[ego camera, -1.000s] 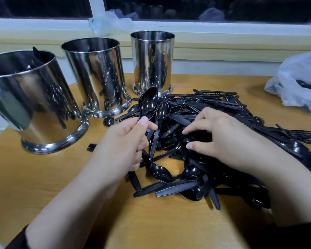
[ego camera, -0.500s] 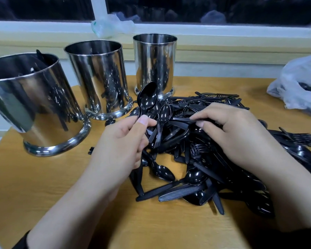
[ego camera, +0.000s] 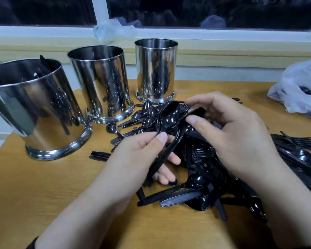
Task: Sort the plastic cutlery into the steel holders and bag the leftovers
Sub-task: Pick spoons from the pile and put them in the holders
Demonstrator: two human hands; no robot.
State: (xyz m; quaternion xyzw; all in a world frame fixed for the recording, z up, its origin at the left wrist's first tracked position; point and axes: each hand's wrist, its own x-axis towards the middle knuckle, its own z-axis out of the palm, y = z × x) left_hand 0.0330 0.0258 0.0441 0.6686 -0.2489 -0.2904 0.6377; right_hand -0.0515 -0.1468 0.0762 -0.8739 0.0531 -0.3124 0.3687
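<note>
A heap of black plastic cutlery point(ego camera: 201, 193) covers the middle and right of the wooden table point(ego camera: 43, 194). My left hand point(ego camera: 135, 164) grips a black spoon point(ego camera: 170, 117) by its handle, bowl pointing up. My right hand point(ego camera: 232, 133) pinches a second black piece point(ego camera: 196, 112) between thumb and fingers, right beside that spoon's bowl. Three steel holders stand at the back left: a large one point(ego camera: 36, 108) with dark cutlery inside, a middle one point(ego camera: 101, 83) and a smaller one point(ego camera: 156, 69).
A translucent plastic bag point(ego camera: 302, 90) with some black cutlery lies at the far right. Forks point(ego camera: 302, 141) spread toward the right edge. A crumpled clear bag point(ego camera: 113, 29) sits on the window ledge behind the holders. Bare wood shows at the front left.
My right hand lifted out of the heap with a black piece and came over to the spoon in my left hand. The left hand's spoon tilted a little rightward.
</note>
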